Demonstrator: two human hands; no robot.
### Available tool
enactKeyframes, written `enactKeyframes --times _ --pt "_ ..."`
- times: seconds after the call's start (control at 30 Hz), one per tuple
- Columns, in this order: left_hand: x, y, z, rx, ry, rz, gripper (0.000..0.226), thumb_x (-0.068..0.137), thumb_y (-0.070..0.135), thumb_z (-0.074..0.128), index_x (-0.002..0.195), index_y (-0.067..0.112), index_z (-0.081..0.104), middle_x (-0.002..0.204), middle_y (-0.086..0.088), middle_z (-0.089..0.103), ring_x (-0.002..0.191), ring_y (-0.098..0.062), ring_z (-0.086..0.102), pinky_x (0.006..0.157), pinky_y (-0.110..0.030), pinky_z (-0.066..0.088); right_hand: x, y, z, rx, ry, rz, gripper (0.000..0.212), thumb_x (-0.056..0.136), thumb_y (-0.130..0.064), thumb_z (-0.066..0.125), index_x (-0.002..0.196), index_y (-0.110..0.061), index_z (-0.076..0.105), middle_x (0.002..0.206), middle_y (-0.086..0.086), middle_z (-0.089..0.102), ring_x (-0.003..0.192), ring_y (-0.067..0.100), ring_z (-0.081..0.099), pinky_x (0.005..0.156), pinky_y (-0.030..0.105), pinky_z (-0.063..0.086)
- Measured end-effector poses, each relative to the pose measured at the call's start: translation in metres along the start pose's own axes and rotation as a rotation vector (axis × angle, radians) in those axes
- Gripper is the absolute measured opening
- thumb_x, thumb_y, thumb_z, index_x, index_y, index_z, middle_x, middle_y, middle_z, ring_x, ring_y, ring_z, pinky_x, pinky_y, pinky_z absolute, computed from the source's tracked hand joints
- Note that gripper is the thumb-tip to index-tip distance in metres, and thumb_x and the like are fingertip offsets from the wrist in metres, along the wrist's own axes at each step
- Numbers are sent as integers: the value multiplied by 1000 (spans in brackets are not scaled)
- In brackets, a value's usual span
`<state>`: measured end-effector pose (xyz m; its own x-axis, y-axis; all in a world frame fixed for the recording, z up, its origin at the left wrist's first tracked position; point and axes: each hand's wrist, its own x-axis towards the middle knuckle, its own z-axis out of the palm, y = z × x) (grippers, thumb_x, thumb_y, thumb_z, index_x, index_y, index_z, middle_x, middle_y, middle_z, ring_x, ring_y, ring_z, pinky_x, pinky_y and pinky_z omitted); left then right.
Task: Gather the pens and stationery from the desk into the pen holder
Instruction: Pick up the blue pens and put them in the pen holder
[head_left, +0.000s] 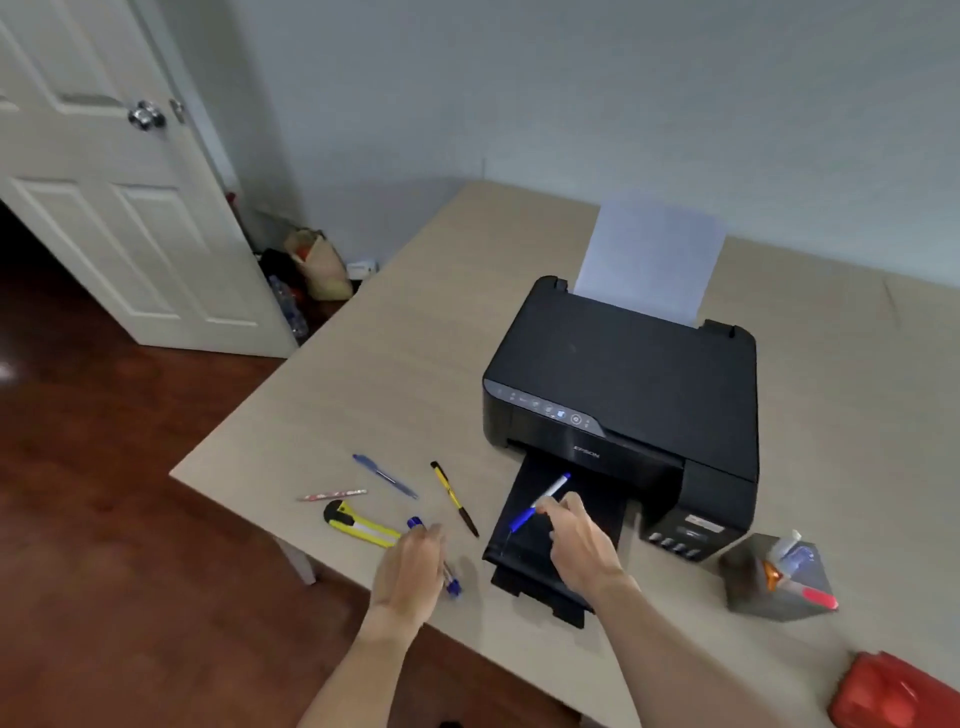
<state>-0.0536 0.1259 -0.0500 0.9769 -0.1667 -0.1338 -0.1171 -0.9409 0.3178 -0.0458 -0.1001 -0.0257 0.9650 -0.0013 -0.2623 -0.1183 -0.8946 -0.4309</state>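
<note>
My right hand (576, 545) pinches a white pen with a blue cap (543, 501) above the printer's black output tray (511, 525). My left hand (410, 569) grips a blue pen (449, 582) just over the desk. Loose on the desk lie a blue pen (384, 475), a yellow-and-black pen (453, 498), a thin red-and-white pen (332, 494) and a yellow utility knife (358, 524). The grey pen holder (779, 582) stands at the right and holds several items.
A black printer (623, 384) with paper in its rear feed fills the desk's middle. A red object (893, 691) sits at the near right corner. The desk's left edge (260, 415) drops to a wooden floor. A white door (119, 197) stands open at left.
</note>
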Motion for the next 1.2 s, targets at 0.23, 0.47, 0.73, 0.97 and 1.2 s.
enactKeyframes --times 0.23,0.47,0.73,0.97,1.2 --pt "-14 -38 16 -101 -307 39 50 94 1 45 126 38 41 120 -4 52 100 -22 60 86 -39 52 24 -12 17 -174 -44 -99 42 85 2 57 119 -20 51 117 5 41 94 24 53 82 35 50" --pt "-6 -33 23 -32 -395 105 37 89 3 56 117 25 49 121 -6 51 97 -27 59 86 -41 51 27 -14 23 -268 -19 -139 19 85 -6 63 96 -18 53 105 3 47 82 20 47 73 28 40" --pt "5 -26 22 121 -199 197 26 87 26 68 98 25 44 92 -2 62 76 -20 57 65 -30 47 12 -8 16 -241 79 -108 20 88 -1 52 100 -16 50 102 3 57 89 21 54 73 26 36" --pt "31 15 -25 -78 200 243 16 88 17 63 90 19 48 81 0 54 63 -15 53 56 -28 50 -11 13 -15 -6 334 -126 17 97 -15 42 113 -15 50 101 2 60 78 22 60 69 29 48" --pt "50 104 -36 -360 155 406 19 99 23 46 117 21 50 101 11 64 87 -16 65 67 -30 52 -66 63 -62 256 684 63 21 96 -8 44 115 -14 50 100 1 60 85 15 58 83 29 51"
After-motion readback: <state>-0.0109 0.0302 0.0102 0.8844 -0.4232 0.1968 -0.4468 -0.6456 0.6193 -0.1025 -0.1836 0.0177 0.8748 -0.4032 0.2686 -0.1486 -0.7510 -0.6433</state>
